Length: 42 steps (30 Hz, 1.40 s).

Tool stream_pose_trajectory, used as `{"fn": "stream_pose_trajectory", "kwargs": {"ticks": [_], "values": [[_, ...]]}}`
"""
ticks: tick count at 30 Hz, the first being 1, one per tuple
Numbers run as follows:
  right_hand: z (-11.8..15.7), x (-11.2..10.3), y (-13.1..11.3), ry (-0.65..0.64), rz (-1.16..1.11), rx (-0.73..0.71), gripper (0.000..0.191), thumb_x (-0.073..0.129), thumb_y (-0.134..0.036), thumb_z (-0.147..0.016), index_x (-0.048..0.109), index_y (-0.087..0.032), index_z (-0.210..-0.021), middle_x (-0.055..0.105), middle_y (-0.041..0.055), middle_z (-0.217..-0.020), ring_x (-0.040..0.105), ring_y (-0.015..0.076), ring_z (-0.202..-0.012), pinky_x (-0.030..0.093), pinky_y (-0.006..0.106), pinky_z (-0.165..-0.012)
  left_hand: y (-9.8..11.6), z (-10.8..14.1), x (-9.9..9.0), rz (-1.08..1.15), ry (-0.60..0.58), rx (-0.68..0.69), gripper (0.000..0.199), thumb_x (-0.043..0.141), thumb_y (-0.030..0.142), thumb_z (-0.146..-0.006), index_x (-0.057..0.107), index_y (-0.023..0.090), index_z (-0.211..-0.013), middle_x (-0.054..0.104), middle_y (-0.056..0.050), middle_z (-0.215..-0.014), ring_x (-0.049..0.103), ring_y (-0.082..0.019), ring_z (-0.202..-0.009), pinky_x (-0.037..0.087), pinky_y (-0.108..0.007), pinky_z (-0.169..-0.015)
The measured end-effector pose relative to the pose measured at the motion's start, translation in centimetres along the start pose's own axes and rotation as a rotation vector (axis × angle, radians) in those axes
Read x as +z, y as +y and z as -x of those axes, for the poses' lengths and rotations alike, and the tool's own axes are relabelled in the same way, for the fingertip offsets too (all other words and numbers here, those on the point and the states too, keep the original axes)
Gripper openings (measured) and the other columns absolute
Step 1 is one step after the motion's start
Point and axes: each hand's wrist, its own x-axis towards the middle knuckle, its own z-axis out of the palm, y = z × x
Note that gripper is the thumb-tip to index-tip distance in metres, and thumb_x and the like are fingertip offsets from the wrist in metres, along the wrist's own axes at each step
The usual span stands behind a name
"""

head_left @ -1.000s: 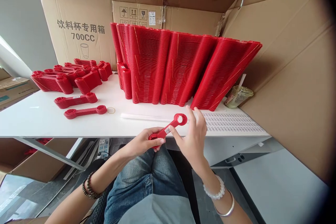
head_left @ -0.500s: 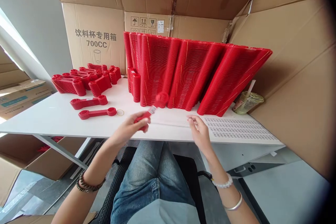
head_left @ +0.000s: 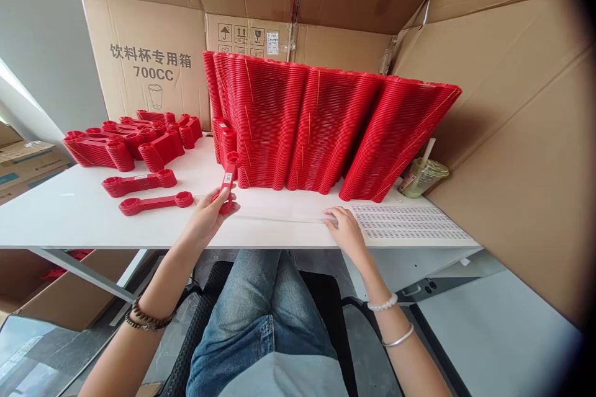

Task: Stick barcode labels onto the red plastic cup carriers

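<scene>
My left hand (head_left: 212,214) is closed round the lower end of a red piece (head_left: 230,175) that has a ring at its top and a small white label. My right hand (head_left: 345,228) rests at the left edge of a white label sheet (head_left: 410,222), its fingers bent together; whatever is between them is too small to name. Two red bundles, one with a label (head_left: 139,183) and one in front of it (head_left: 156,203), lie left of my left hand. Tall red stacks (head_left: 270,124) stand behind both hands.
More red bundles (head_left: 162,150) are heaped at the back left of the white table (head_left: 65,214). A plastic cup with a straw (head_left: 423,178) stands at the right. Cardboard (head_left: 512,136) walls the back and right side. An open box (head_left: 74,291) sits below the table at left.
The view has shifted a little. My left hand has carried the red piece left, and the piece now points more upright. My right hand has come down to the sheet's left edge.
</scene>
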Motion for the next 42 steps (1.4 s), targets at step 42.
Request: {"fn": "stream_pose_trajectory", "kwargs": {"ticks": [42], "values": [[0.3, -3.6, -2.4, 0.090, -0.388, -0.075, 0.011, 0.053, -0.032, -0.087, 0.055, -0.023, -0.081, 0.065, 0.0045, -0.090, 0.063, 0.0217, -0.092, 0.050, 0.042, -0.089, -4.6, 0.6, 1.5, -0.155, -0.205, -0.096, 0.044, 0.077, 0.047, -0.074, 0.065, 0.017, -0.105, 0.067, -0.004, -0.086, 0.062, -0.025, -0.118, 0.042, -0.035, -0.102]]}}
